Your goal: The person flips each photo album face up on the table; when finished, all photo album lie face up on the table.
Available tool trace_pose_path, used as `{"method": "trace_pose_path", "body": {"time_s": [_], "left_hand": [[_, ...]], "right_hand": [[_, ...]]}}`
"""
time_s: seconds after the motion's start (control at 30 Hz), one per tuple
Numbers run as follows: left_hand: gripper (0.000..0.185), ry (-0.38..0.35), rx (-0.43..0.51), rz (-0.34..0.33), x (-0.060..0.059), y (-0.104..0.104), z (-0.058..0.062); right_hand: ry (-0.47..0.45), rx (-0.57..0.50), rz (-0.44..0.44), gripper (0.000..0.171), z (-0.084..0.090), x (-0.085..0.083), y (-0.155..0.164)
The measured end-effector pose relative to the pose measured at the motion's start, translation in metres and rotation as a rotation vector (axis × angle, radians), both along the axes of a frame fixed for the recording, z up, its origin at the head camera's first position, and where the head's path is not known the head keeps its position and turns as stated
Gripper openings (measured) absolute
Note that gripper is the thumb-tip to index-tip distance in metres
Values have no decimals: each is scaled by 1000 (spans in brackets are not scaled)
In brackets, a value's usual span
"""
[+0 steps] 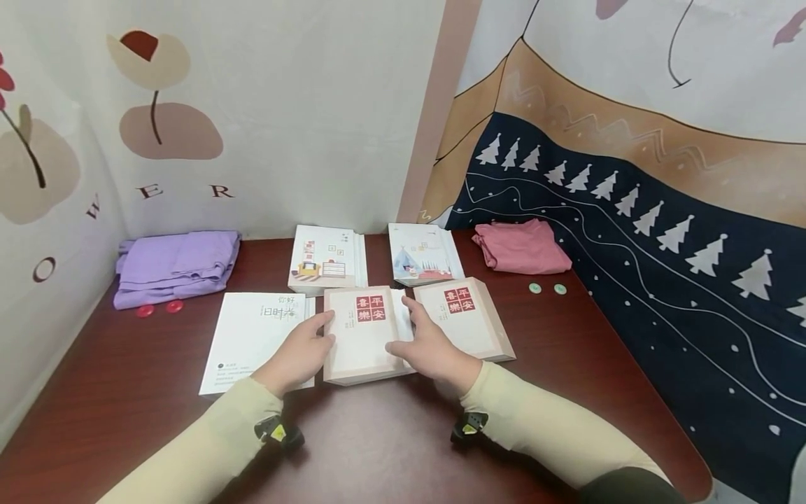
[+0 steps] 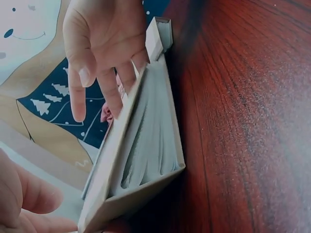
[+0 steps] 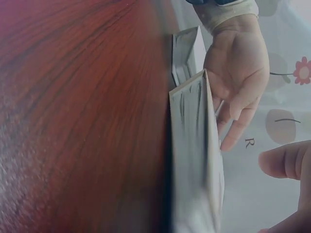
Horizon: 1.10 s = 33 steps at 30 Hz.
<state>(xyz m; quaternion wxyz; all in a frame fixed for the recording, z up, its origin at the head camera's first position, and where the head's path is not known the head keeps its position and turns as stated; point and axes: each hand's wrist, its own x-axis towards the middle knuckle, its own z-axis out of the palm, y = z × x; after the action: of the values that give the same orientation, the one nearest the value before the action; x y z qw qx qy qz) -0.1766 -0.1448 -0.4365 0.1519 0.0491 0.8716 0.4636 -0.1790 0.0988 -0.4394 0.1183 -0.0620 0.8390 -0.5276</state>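
A cream book (image 1: 359,350) with a red four-square character print lies flat on the table between my two hands. My left hand (image 1: 297,355) is at its left edge, overlapping a white book (image 1: 245,343) with dark lettering. At its right edge is my right hand (image 1: 441,350), between it and a matching cream book (image 1: 475,325). In the left wrist view, the right hand (image 2: 109,48) has fingers extended beside the book's page block (image 2: 150,121). The right wrist view has the left hand (image 3: 240,68) loosely spread, its thumb off the cover.
Two illustrated white books, one at left (image 1: 324,259) and one at right (image 1: 423,253), lie behind. A folded lilac cloth (image 1: 176,266) has two red buttons (image 1: 174,306) before it. The folded pink cloth (image 1: 522,246) has two green buttons (image 1: 535,288) before it. Printed curtains border the table.
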Motion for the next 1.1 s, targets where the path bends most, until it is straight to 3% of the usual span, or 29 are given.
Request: {"method": "trace_pose_path", "body": {"time_s": [0.17,0.37,0.5,0.83,1.1], "left_hand": [[61,34,-3,-1,2,1,7],[60,120,1,64,2,4,16],[59,132,57,51,0,15,15],[53,122,204,-44,-2,65,4],[55,23,290,-107,-4,105,-3]], "right_hand": [[1,-80,2,91,2,-2,4],[11,-57,-14,87,12,-7,23],[44,-10,-37,83,18,-12,43],[115,164,-53,80,31,-21,96],[44,246,-96,83,31,-25,135]]}}
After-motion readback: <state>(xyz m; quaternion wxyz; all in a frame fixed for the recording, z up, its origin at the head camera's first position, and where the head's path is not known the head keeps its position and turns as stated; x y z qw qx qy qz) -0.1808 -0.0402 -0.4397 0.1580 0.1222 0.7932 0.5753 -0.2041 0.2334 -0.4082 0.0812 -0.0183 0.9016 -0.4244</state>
